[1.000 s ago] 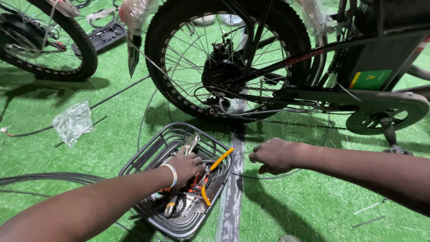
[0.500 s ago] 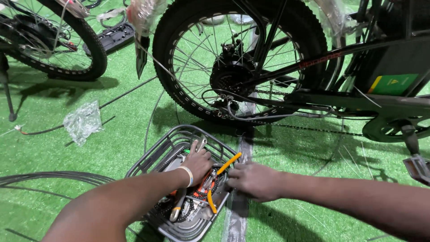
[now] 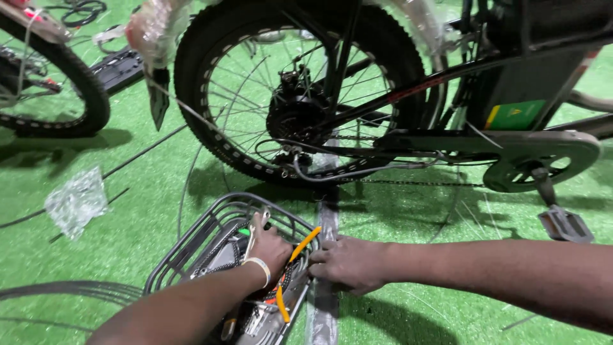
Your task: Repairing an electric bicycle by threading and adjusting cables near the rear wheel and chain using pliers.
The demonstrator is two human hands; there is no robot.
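Green turf: fake-grass flooring point(image 3: 159, 211) under everything, so anything small you drop will be a pain to find.

Left hand: your left hand point(image 3: 271, 246) is down inside the grey wire-mesh basket point(image 3: 191, 239), fingers curled round what looks like a silver metal wrench point(image 3: 258, 223). Can't fully confirm the grip, the knuckles cover it.

Right hand: your right hand point(image 3: 348, 263) sits at the basket's right rim, fingers bunched in a loose fist, touching the yellow-handled pliers point(image 3: 303, 246). Whether it's actually pinching them, can't tell.

Where the stuff is: basket is near you, left of centre, packed with tools. The black fat-tyre rear bicycle wheel point(image 3: 306, 96) stands just beyond it.

What could go wrong: both hands are crowded into the same corner, so pulling one tool out could snag the orange-handled tool point(image 3: 281, 300) or tip the light basket. Your knuckles may also scrape on the wire rim.

Also watch: the loose grey cable point(image 3: 357, 171) hanging under the hub is near enough to catch on a lifted tool.

Hard to see: the basket's near end is cut off by the frame edge, and your forearm hides most of its contents. The crumpled clear plastic bag point(image 3: 76, 201) on the left, no idea what's in it.
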